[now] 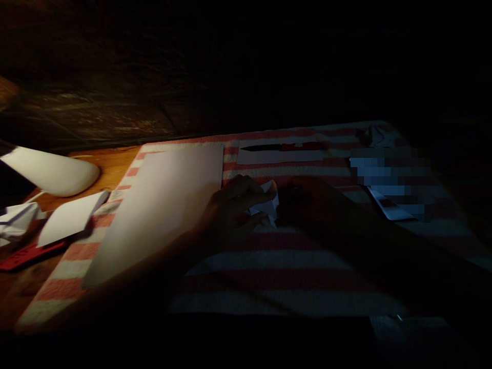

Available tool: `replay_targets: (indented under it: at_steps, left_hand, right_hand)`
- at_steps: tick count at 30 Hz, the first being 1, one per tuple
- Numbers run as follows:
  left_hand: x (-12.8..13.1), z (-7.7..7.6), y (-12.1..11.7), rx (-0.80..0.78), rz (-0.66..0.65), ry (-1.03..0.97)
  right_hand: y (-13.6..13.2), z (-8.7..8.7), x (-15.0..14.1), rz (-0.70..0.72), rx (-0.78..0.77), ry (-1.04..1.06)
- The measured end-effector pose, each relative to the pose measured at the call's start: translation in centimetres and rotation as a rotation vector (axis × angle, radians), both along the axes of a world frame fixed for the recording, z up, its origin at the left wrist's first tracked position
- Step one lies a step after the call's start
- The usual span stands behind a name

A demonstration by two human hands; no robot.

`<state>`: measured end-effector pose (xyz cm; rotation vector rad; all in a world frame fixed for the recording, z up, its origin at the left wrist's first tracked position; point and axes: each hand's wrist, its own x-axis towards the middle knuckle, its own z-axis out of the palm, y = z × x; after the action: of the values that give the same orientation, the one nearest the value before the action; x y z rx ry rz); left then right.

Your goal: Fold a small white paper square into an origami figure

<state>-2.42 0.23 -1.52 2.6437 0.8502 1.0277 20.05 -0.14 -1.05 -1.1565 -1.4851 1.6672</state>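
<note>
The scene is very dark. My left hand (230,210) and my right hand (307,205) meet over a small folded piece of white paper (265,205) on a red and white striped cloth (277,266). Fingers of both hands are closed on the paper's edges, left hand from the left, right hand from the right. My right hand lies in deep shadow and its fingers are hard to make out.
A large white sheet (161,205) lies left of my hands. A red-handled knife (284,147) rests on a paper strip at the back. At left on the wooden table are a white lamp shade (49,171), a white card (73,215), crumpled paper (15,220) and a red object (26,253).
</note>
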Motion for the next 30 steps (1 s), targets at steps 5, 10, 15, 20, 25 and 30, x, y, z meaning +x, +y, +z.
replay_targets:
  at_steps: [5, 10, 15, 20, 25, 30]
  left_hand:
    - [-0.1, 0.1, 0.0, 0.012, -0.013, -0.007]
    - [-0.1, 0.3, -0.1, 0.024, -0.021, -0.009]
    - [-0.1, 0.4, -0.2, 0.034, -0.011, 0.0]
    - [0.0, 0.7, -0.3, 0.009, 0.017, -0.007]
    - [0.0, 0.9, -0.4, 0.034, 0.023, -0.029]
    - [-0.1, 0.9, -0.3, 0.074, -0.012, -0.006]
  right_hand:
    - [-0.3, 0.4, -0.3, -0.087, -0.044, 0.027]
    - [-0.7, 0.9, -0.5, -0.141, 0.008, 0.007]
    - [-1.0, 1.0, -0.7, -0.154, 0.154, -0.038]
    - [-1.1, 1.0, -0.8, -0.122, 0.095, 0.06]
    - [-0.9, 1.1, -0.7, -0.093, 0.059, 0.097]
    - [-1.1, 1.3, -0.6, -0.105, 0.078, 0.086]
